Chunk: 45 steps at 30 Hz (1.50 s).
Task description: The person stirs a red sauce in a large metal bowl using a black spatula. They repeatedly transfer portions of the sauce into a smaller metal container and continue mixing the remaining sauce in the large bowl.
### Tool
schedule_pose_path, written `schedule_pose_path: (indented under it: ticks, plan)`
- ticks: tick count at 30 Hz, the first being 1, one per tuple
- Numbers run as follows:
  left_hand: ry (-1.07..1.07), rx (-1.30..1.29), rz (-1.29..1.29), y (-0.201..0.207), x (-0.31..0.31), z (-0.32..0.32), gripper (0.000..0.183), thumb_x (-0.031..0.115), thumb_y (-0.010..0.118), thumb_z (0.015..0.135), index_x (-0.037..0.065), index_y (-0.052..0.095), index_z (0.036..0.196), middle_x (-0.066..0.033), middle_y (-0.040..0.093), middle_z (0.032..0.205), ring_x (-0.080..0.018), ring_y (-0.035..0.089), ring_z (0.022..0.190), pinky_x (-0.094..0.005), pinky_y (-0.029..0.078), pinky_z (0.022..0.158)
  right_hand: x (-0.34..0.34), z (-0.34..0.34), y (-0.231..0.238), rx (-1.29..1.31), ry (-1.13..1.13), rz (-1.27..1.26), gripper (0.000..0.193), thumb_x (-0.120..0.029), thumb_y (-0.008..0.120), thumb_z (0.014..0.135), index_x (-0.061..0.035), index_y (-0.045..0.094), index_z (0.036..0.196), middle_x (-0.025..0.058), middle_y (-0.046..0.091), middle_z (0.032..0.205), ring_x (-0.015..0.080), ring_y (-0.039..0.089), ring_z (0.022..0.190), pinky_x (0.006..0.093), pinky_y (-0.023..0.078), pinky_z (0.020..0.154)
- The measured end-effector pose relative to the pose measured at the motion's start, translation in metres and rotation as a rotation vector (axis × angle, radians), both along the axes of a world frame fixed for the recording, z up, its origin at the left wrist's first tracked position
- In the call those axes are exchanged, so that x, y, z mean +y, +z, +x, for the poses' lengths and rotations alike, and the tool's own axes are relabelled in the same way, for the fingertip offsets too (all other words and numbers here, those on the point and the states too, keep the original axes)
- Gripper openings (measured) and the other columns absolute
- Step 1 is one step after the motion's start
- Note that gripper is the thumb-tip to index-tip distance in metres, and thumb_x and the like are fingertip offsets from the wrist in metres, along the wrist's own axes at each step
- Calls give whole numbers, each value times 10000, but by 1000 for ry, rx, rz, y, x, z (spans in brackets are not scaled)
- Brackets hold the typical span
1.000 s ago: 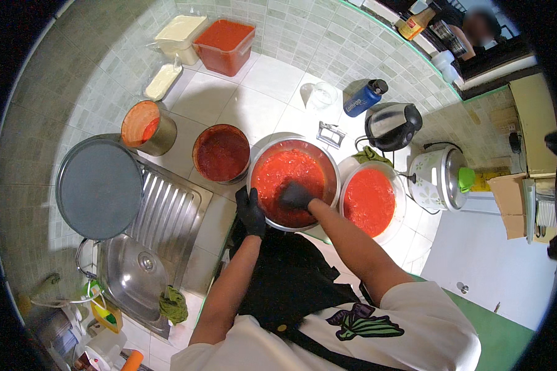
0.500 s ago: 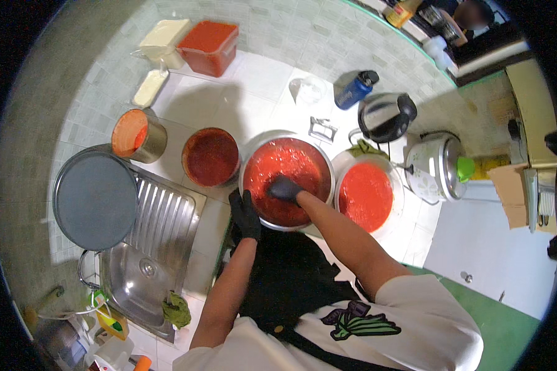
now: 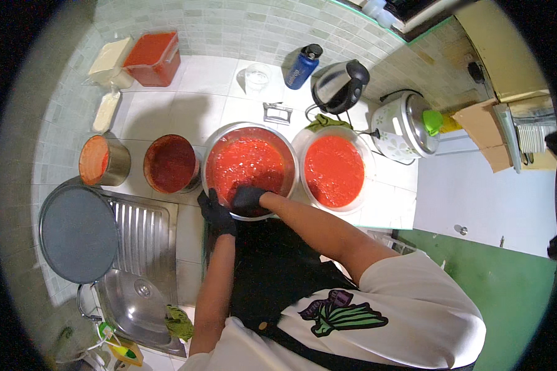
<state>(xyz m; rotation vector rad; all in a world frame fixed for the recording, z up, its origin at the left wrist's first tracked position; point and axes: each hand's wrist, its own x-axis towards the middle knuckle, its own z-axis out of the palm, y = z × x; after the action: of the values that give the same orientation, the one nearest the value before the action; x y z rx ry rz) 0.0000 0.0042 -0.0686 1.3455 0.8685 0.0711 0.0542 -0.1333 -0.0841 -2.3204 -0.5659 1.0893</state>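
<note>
A wide metal bowl (image 3: 294,162) of chunky red sauce (image 3: 247,162) stands on the white-tiled counter in front of me. My left hand (image 3: 218,215), in a black glove, grips the bowl's near left rim. Also gloved in black, my right hand (image 3: 249,198) is dipped into the sauce at the near side, its fingers hidden. Just right of this bowl is a pale, wide bowl (image 3: 366,162) filled with smoother red sauce (image 3: 334,170). To the left stands a pot (image 3: 172,164) coated inside with dark red sauce.
Farther left are a sauce-smeared metal pot (image 3: 114,162), a round grey tray (image 3: 78,235) and a steel sink (image 3: 133,309). Tubs of red (image 3: 153,59) and cream-coloured (image 3: 111,62) contents stand at the back left. A blue bottle (image 3: 303,67), kettle (image 3: 340,88) and rice cooker (image 3: 402,127) line the back right.
My right hand has moved from the middle of the sauce to the bowl's near side. My left hand stays at the rim. The whole view has shifted, so things appear farther left.
</note>
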Motion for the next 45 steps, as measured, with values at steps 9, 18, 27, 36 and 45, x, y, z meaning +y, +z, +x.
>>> schedule_pose_path:
  ticks: [9,18,27,36,45]
  plan:
    - [114,-245,-57,-4,-11,-4,334,212,609,996,-28,558,1223,-153,604,1169,-268,569,1092,-416,452,962,-9,4,-107,-1421,1421,-882,299,-319,540,899,-121,764,915,152,742,938,326,714,864,450,547,809]
    - [105,-227,39,15,-11,-1,224,181,612,997,-7,574,1112,-110,598,1041,-233,557,999,-396,446,911,-74,58,-75,-426,417,17,228,-262,573,836,-119,738,769,165,709,803,352,691,725,452,559,718]
    - [44,-120,137,47,-11,3,201,182,606,1003,-8,560,1052,-104,580,968,-234,549,935,-373,447,885,-73,57,-54,-595,508,23,239,-263,566,858,-117,742,786,155,712,816,357,687,728,450,571,730]
    - [21,-128,191,35,-12,2,176,126,620,993,-19,555,1067,-105,578,1014,-226,533,989,-365,431,934,-53,114,-70,-332,412,-157,352,-366,507,927,-140,775,959,182,730,1044,346,702,920,459,528,874]
    - [-50,-73,235,34,-3,5,248,167,634,992,-34,575,1125,-139,602,1065,-249,548,1018,-384,433,954,-49,87,-94,-630,699,-37,246,-275,545,893,-129,732,828,136,727,864,337,695,776,453,532,732]
